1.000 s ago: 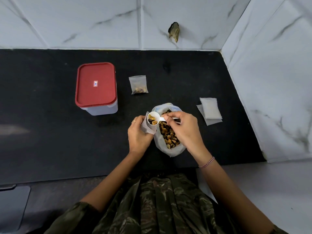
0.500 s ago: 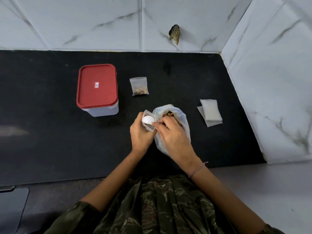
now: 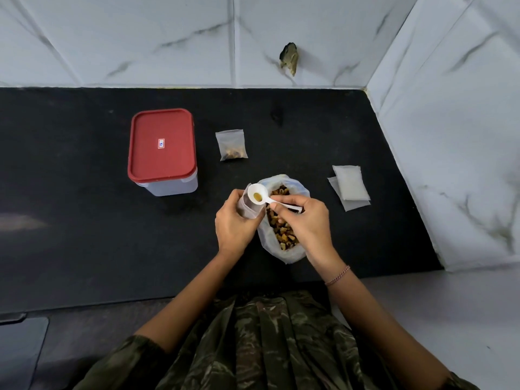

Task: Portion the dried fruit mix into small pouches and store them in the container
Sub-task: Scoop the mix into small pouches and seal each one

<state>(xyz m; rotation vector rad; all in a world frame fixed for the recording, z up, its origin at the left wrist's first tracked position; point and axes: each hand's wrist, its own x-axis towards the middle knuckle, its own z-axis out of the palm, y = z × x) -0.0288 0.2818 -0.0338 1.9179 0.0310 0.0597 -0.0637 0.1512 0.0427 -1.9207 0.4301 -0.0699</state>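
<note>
Head view: round white plastic spoon [image 3: 257, 195], translucent pouch [image 3: 247, 211].

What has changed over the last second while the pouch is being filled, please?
The right hand tipped the full spoon into the pouch in the left hand, then turned it back up, nearly empty. Both grips, the bag, container, filled pouch and empty pouches stayed.
</note>
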